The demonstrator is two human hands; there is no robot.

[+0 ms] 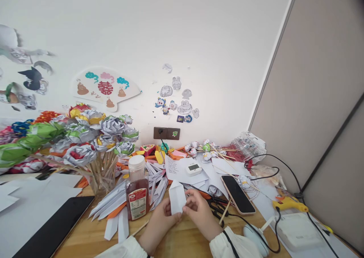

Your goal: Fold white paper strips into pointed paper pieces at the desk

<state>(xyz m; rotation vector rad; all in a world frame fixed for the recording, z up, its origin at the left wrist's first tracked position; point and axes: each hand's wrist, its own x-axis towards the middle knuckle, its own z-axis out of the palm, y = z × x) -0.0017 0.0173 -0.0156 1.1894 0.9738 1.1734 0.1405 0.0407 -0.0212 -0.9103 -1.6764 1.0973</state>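
Observation:
Both my hands hold a small folded white paper piece [176, 198] upright over the wooden table [184, 243]. My left hand [159, 224] grips its lower left edge with the fingers closed. My right hand [199, 209] pinches its right side. Just left of my left hand stands a bottle of red-brown liquid [137, 188] with a white cap. Black scissors [214, 205] lie right of my right hand.
A glass holds paper flowers on sticks [85, 140] at the left. Folded paper strips [119, 203] lie around the bottle. A phone [238, 194], a yellow glue gun [288, 203], a white timer [194, 169], a white box [297, 231], cables and a dark tablet [54, 227] crowd the table.

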